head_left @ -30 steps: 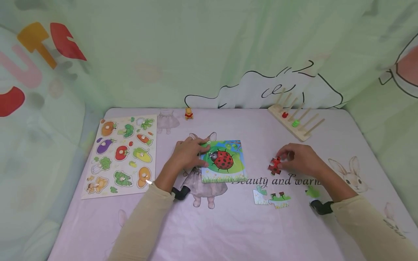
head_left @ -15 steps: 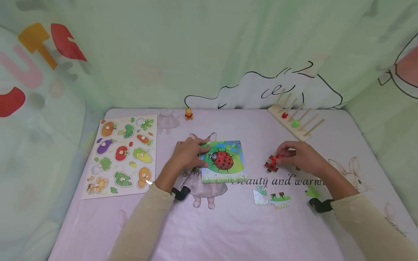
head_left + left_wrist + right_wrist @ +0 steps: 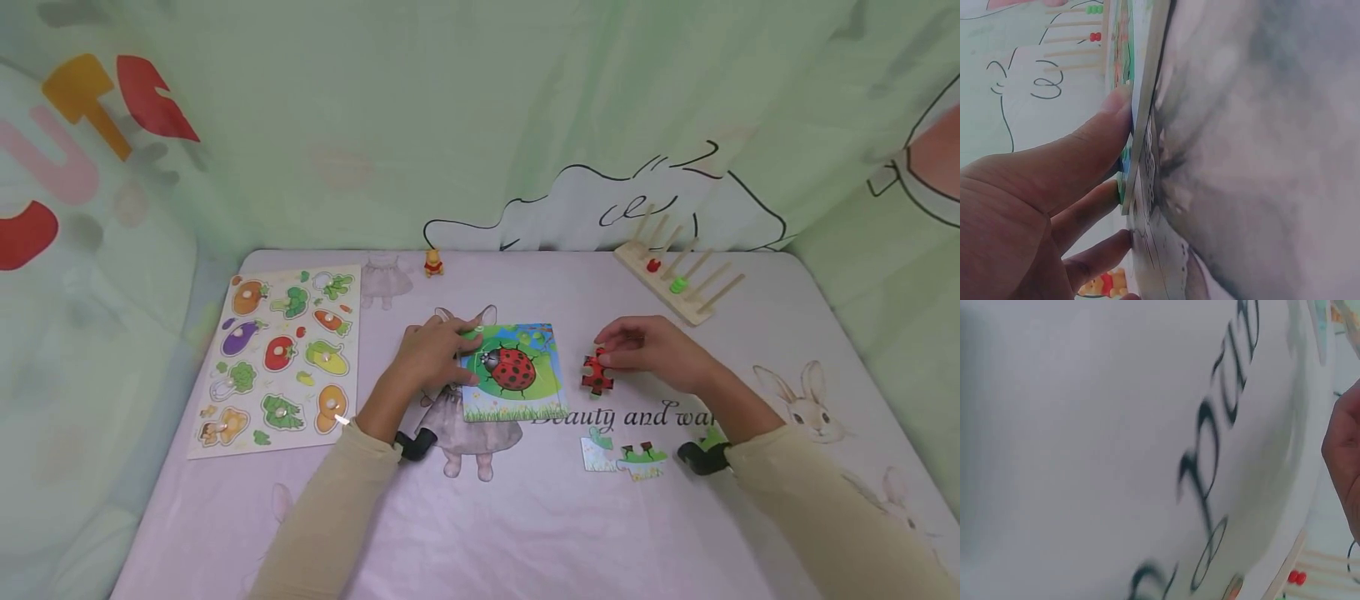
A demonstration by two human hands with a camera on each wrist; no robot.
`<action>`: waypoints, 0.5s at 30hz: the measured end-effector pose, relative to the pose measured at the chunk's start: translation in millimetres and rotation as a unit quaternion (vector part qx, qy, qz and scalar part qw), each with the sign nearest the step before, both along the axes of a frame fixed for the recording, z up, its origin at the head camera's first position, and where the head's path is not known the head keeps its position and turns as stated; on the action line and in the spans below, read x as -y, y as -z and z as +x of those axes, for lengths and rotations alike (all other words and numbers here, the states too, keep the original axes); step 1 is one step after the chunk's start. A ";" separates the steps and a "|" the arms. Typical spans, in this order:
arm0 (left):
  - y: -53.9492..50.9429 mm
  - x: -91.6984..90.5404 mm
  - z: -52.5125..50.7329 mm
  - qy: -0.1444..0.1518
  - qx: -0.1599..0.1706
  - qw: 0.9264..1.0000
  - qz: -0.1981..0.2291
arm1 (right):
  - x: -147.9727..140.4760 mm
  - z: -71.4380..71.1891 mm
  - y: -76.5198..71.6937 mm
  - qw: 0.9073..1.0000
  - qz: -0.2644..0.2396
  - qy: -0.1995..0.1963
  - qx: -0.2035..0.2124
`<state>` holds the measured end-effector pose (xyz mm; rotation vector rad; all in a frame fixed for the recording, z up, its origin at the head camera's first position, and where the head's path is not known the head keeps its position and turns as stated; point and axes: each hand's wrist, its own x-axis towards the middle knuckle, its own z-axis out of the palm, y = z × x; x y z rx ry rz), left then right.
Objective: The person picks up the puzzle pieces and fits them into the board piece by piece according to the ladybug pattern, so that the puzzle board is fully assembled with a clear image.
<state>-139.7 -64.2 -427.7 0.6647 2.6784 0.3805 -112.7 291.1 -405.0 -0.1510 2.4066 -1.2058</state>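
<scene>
A square ladybug puzzle board (image 3: 517,400) lies on the tablecloth in the head view. My left hand (image 3: 435,354) rests on its left edge, thumb and a finger touching it and the other fingers spread. The left wrist view shows the thumb (image 3: 1079,150) pressed along the board's upper side. Right of the board, my right hand (image 3: 660,350) pinches a red puzzle piece (image 3: 597,377) with black spots by its upper right side. Below it lie a pale corner puzzle piece (image 3: 597,454) and a green-and-white puzzle piece (image 3: 642,460). Another green piece (image 3: 711,436) is partly hidden by the right wrist's black strap.
At the left lies a vegetable knob puzzle (image 3: 281,358). A small yellow bear figure (image 3: 433,262) stands at the back edge. A wooden peg rack (image 3: 667,287) with red and green beads sits at the back right.
My right hand has moved left with the red puzzle piece, closer to the board, and the piece has turned more upright. The left hand has stayed in place.
</scene>
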 end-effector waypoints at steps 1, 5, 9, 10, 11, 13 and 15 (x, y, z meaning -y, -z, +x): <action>0.2 0.1 0.0 0.000 0.000 1.000 0.000 | 3.4 -1.1 1.2 1.000 -0.005 0.000 0.002; 0.8 0.5 0.2 -0.001 -0.001 1.000 -0.001 | 17.0 -4.6 9.2 0.999 -0.030 -0.008 0.009; 1.3 0.6 0.1 -0.002 -0.002 1.000 -0.002 | 31.5 -7.3 15.0 0.999 -0.035 -0.013 0.002; 1.4 0.5 0.0 -0.001 -0.002 1.000 -0.003 | 35.1 -8.1 15.5 0.999 -0.032 -0.014 -0.001; 1.4 0.4 0.0 -0.001 -0.002 1.000 -0.003 | 38.9 -9.0 16.2 0.999 -0.031 -0.013 -0.001; 1.1 0.2 -0.1 0.000 -0.003 1.000 -0.006 | 45.9 -10.6 16.7 0.999 -0.029 -0.014 -0.001; 1.0 -0.1 -0.1 0.001 -0.003 1.000 -0.009 | 52.8 -12.3 16.8 0.999 -0.039 -0.013 0.007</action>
